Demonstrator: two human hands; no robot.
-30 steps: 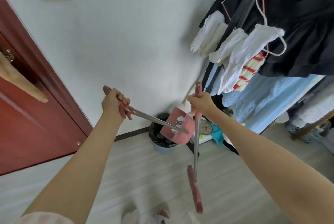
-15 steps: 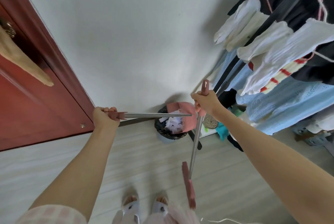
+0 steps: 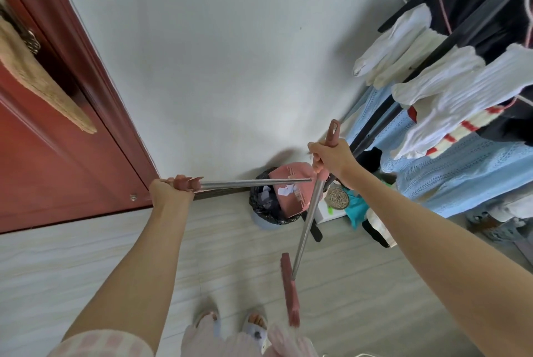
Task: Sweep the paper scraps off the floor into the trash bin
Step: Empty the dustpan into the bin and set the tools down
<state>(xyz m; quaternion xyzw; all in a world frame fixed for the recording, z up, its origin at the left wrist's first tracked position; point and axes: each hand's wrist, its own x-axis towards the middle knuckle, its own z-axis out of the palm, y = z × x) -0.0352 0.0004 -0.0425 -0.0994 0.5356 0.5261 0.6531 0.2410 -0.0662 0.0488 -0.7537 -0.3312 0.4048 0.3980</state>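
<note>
Left hand (image 3: 172,189) grips the dustpan (image 3: 291,191) handle, a metal tube running level toward the right hand (image 3: 331,156). Its pink plastic pan tips over the bag-lined trash bin (image 3: 266,209), paper scraps (image 3: 285,191) on it. Right hand grasps the broom (image 3: 305,230); its shaft slants down to pink bristles above the pale floor (image 3: 86,264).

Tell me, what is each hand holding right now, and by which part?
The left hand grips the dustpan by the end of its long metal handle. The right hand grips the broom near the pink top of its pole.
</note>
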